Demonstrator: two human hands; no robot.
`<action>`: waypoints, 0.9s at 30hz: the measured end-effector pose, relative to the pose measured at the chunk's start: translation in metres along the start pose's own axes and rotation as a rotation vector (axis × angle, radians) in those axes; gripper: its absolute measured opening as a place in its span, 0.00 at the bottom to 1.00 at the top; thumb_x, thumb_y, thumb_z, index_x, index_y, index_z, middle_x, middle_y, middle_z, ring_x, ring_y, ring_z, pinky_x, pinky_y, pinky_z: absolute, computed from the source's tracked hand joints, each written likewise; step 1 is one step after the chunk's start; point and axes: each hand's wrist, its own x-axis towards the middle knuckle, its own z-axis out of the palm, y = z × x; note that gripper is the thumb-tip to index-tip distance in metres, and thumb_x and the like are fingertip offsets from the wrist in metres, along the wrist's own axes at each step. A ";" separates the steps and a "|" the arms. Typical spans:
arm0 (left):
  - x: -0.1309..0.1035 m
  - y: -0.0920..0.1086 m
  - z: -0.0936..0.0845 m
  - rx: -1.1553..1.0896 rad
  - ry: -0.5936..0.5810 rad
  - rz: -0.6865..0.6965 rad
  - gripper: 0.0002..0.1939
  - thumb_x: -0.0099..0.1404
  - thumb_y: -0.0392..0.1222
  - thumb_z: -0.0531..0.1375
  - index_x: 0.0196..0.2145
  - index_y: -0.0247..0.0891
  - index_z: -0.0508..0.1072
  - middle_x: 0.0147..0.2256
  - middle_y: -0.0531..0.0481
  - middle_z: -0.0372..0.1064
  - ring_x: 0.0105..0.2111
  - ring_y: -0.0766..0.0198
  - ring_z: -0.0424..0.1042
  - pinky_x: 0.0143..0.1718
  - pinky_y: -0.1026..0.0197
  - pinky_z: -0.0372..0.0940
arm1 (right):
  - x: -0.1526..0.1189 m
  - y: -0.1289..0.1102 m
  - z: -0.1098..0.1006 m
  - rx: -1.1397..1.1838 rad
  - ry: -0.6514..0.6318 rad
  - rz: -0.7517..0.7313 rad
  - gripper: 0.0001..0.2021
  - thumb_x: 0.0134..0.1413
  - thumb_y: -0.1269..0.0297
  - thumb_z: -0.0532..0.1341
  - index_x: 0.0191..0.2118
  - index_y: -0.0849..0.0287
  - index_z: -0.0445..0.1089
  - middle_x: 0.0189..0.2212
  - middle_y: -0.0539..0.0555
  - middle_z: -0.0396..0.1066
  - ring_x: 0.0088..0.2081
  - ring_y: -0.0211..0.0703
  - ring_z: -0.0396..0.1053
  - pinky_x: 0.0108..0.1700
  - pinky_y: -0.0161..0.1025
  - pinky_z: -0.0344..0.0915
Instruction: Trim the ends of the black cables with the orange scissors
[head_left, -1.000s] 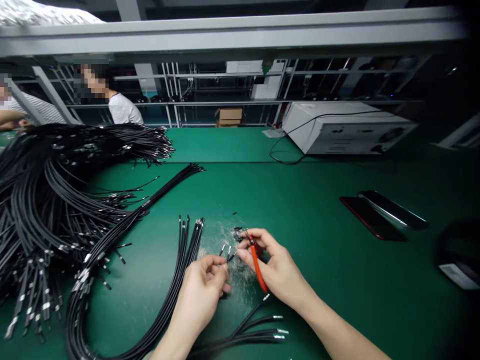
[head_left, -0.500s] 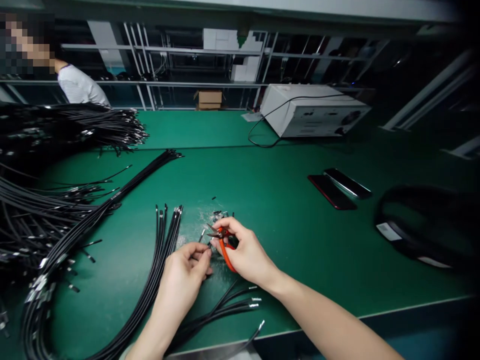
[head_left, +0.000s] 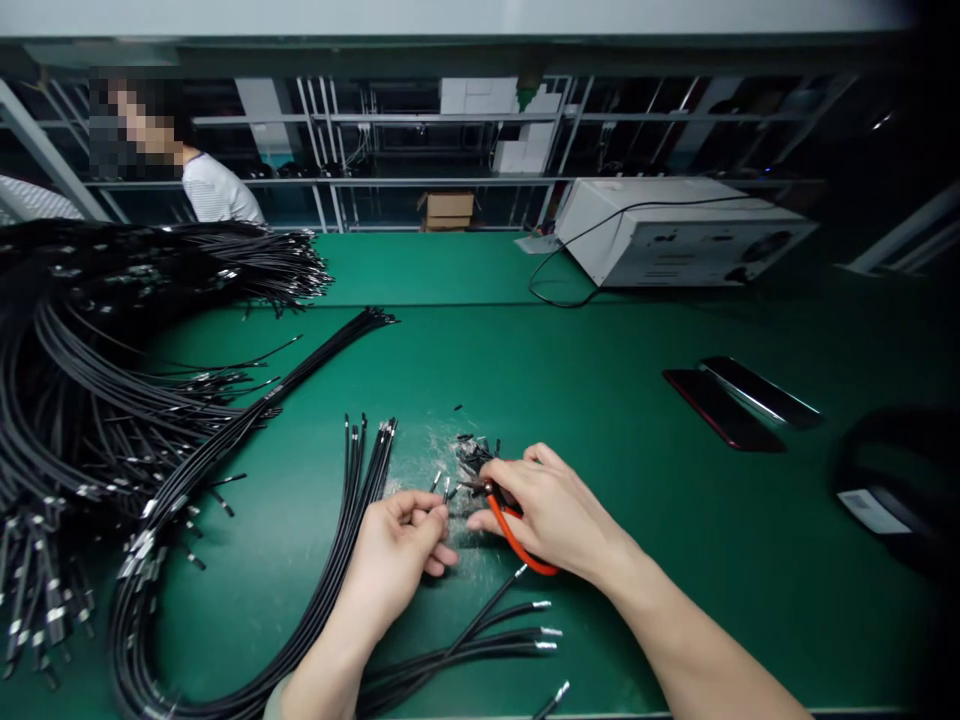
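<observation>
My left hand is closed, with thumb and fingers pinching thin black cables whose silver-tipped ends stick up past the fingertips. My right hand is wrapped round orange-handled cutting pliers. Their dark jaws point left, close to the cable ends; whether they touch cannot be made out. Short black offcuts lie in a small heap just behind the pliers. Beside my left forearm curves a bundle of black cables. Several cables with silver ends lie between my forearms.
Large heaps of black cables fill the left of the green table. Two phones lie at the right, near a dark coil with a white label. A white machine stands at the back. Another person is beyond the table.
The head view has shifted, so the scene sits farther right and lower. My right hand has turned more palm-down, and the pliers' jaws, spread before, now look closer together. Both hands keep their hold.
</observation>
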 end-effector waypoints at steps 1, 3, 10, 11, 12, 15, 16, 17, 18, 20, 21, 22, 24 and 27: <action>0.000 0.001 0.000 -0.017 0.003 -0.012 0.18 0.52 0.48 0.63 0.34 0.30 0.69 0.20 0.53 0.68 0.16 0.68 0.71 0.14 0.71 0.61 | 0.000 0.001 0.000 -0.042 -0.035 -0.013 0.12 0.55 0.53 0.56 0.32 0.57 0.63 0.23 0.50 0.69 0.24 0.38 0.62 0.36 0.38 0.51; 0.000 0.002 0.001 -0.034 0.008 -0.029 0.17 0.52 0.48 0.63 0.33 0.31 0.69 0.20 0.54 0.68 0.16 0.68 0.71 0.13 0.71 0.61 | -0.001 0.001 0.002 -0.106 -0.071 -0.030 0.15 0.55 0.50 0.55 0.28 0.57 0.62 0.21 0.50 0.69 0.22 0.37 0.61 0.36 0.38 0.49; 0.000 0.004 0.003 -0.009 0.020 -0.038 0.14 0.53 0.45 0.63 0.31 0.30 0.69 0.16 0.56 0.66 0.14 0.69 0.69 0.13 0.71 0.61 | -0.001 -0.003 0.007 -0.229 -0.110 -0.036 0.18 0.54 0.47 0.54 0.25 0.57 0.62 0.20 0.51 0.71 0.21 0.37 0.61 0.34 0.37 0.47; 0.000 0.003 0.003 -0.005 0.019 -0.037 0.14 0.53 0.45 0.62 0.31 0.31 0.69 0.16 0.56 0.67 0.14 0.69 0.69 0.14 0.71 0.61 | -0.002 -0.003 0.007 -0.248 -0.116 -0.035 0.18 0.54 0.47 0.55 0.25 0.58 0.62 0.20 0.51 0.71 0.21 0.37 0.62 0.34 0.37 0.47; 0.000 0.002 0.003 0.000 0.016 -0.036 0.14 0.53 0.45 0.62 0.31 0.31 0.69 0.16 0.55 0.67 0.14 0.69 0.69 0.14 0.71 0.61 | -0.002 -0.003 0.008 -0.267 -0.117 -0.037 0.18 0.54 0.48 0.55 0.25 0.58 0.62 0.20 0.50 0.71 0.20 0.37 0.62 0.34 0.37 0.47; 0.001 0.000 0.004 0.014 0.002 -0.034 0.13 0.53 0.45 0.62 0.29 0.31 0.69 0.14 0.55 0.66 0.13 0.69 0.69 0.14 0.72 0.60 | -0.003 -0.003 0.009 -0.330 -0.097 -0.063 0.17 0.57 0.52 0.54 0.24 0.58 0.63 0.18 0.50 0.71 0.20 0.37 0.63 0.34 0.38 0.46; 0.001 -0.001 0.004 0.019 -0.005 -0.033 0.12 0.53 0.45 0.62 0.29 0.32 0.69 0.14 0.55 0.66 0.13 0.69 0.69 0.14 0.72 0.60 | -0.004 -0.003 0.009 -0.353 -0.092 -0.074 0.17 0.57 0.53 0.53 0.25 0.59 0.64 0.18 0.51 0.70 0.19 0.37 0.64 0.34 0.38 0.45; 0.001 -0.002 0.004 0.023 -0.012 -0.030 0.12 0.53 0.45 0.62 0.28 0.32 0.69 0.14 0.55 0.66 0.13 0.69 0.68 0.13 0.72 0.60 | -0.004 -0.004 0.009 -0.377 -0.088 -0.085 0.16 0.58 0.54 0.53 0.25 0.59 0.64 0.18 0.51 0.70 0.19 0.37 0.64 0.34 0.39 0.45; 0.002 -0.003 0.004 0.026 -0.020 -0.027 0.12 0.53 0.45 0.62 0.28 0.32 0.69 0.14 0.55 0.66 0.13 0.69 0.68 0.13 0.72 0.60 | -0.005 -0.004 0.009 -0.399 -0.088 -0.095 0.16 0.58 0.55 0.53 0.25 0.59 0.64 0.17 0.51 0.70 0.19 0.37 0.64 0.35 0.39 0.45; 0.002 -0.006 0.004 0.028 -0.037 -0.014 0.12 0.53 0.45 0.62 0.29 0.32 0.69 0.14 0.55 0.66 0.13 0.69 0.68 0.14 0.72 0.60 | -0.005 -0.006 0.008 -0.441 -0.090 -0.109 0.14 0.58 0.57 0.53 0.25 0.59 0.65 0.17 0.51 0.71 0.19 0.37 0.64 0.35 0.40 0.45; 0.002 -0.007 0.003 0.026 -0.047 -0.006 0.13 0.53 0.46 0.62 0.29 0.32 0.69 0.14 0.55 0.66 0.13 0.69 0.69 0.14 0.72 0.60 | -0.006 -0.008 0.008 -0.459 -0.092 -0.113 0.14 0.58 0.58 0.53 0.25 0.59 0.65 0.17 0.51 0.71 0.18 0.38 0.64 0.35 0.40 0.45; 0.001 -0.008 0.003 0.024 -0.058 0.004 0.13 0.54 0.46 0.62 0.29 0.32 0.69 0.14 0.55 0.66 0.13 0.69 0.69 0.14 0.72 0.60 | -0.007 -0.009 0.007 -0.477 -0.095 -0.113 0.13 0.58 0.59 0.54 0.25 0.59 0.65 0.17 0.52 0.71 0.18 0.38 0.64 0.35 0.40 0.45; 0.000 -0.010 0.003 0.018 -0.083 0.023 0.14 0.53 0.47 0.62 0.30 0.32 0.69 0.14 0.55 0.67 0.14 0.69 0.69 0.15 0.71 0.60 | -0.010 -0.012 0.006 -0.513 -0.103 -0.107 0.12 0.57 0.60 0.54 0.26 0.59 0.65 0.18 0.52 0.71 0.19 0.38 0.65 0.36 0.40 0.45; -0.002 -0.010 0.003 0.016 -0.112 0.047 0.15 0.53 0.47 0.62 0.31 0.31 0.69 0.14 0.55 0.67 0.14 0.69 0.69 0.15 0.71 0.60 | -0.016 -0.020 0.004 -0.572 -0.121 -0.070 0.09 0.56 0.65 0.54 0.27 0.59 0.66 0.19 0.53 0.72 0.19 0.40 0.66 0.36 0.41 0.46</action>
